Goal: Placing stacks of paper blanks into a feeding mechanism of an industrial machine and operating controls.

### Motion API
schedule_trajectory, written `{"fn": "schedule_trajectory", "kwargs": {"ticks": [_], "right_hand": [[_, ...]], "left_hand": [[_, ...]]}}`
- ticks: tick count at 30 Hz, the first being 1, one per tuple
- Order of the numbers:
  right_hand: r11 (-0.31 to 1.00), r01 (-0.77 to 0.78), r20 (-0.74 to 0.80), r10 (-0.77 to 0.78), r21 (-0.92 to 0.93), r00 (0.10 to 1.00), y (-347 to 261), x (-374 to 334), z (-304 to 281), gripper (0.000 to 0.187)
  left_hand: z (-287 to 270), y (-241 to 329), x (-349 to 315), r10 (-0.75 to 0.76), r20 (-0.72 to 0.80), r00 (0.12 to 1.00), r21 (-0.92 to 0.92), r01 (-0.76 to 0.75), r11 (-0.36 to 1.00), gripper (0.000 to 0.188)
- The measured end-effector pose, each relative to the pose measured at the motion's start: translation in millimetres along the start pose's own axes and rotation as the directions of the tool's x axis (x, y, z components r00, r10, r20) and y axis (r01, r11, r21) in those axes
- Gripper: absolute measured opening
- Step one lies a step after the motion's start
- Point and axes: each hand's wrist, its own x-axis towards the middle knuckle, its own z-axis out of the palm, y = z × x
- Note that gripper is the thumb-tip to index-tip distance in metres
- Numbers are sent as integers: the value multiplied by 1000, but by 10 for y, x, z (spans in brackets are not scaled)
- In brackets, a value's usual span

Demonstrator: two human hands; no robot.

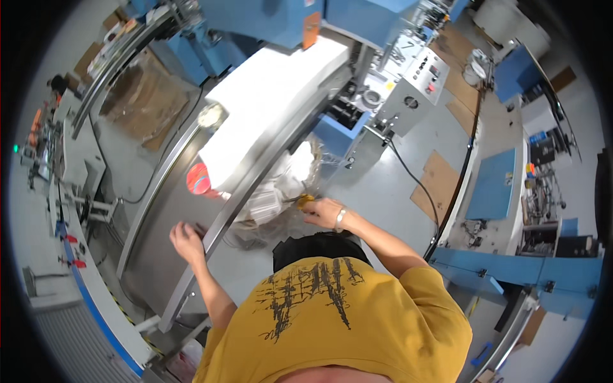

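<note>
My left hand [187, 242] rests at the inner edge of a metal chute [150, 255], by its raised side rail. Its fingers are slightly bent and apart, holding nothing. Out to the right, my right hand [324, 213] is closed at a small yellow object [305, 202], whose kind I cannot make out. That object lies against a clear plastic bag [313, 167] with white pieces [265, 201] inside, low beside the chute. Up on the chute lies a long white mass [268, 96], with a red round item [198, 179] at its near end.
Blue machine housings [262, 22] stand ahead, with a grey control box [418, 83] to their right. A black cable [415, 175] crosses the floor near cardboard sheets [437, 188]. A bench with a blue panel [491, 185] runs along the right; another worktop [80, 163] is at left.
</note>
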Motion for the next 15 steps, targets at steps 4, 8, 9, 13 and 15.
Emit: {"fn": "schedule_trajectory", "kwargs": {"ticks": [4, 8, 9, 13, 15], "right_hand": [[994, -99, -56, 101, 51, 993, 1034, -584, -50, 31], [908, -268, -94, 312, 322, 945, 1966, -1364, -251, 38], [898, -300, -94, 346, 321, 934, 2238, -1531, -179, 39], [734, -399, -31, 495, 549, 868, 2884, -2317, -237, 39], [659, -408, -2, 527, 632, 850, 3040, -2571, -259, 39]], "left_hand": [[80, -7, -404, 53, -248, 967, 181, -8, 984, 38], [207, 906, -1019, 117, -386, 915, 332, 20, 943, 51], [309, 976, -1119, 180, -401, 898, 347, -33, 937, 53], [433, 2688, -1412, 337, -222, 915, 53, -334, 941, 50], [646, 3359, -1587, 408, -130, 904, -186, -426, 885, 47]]}}
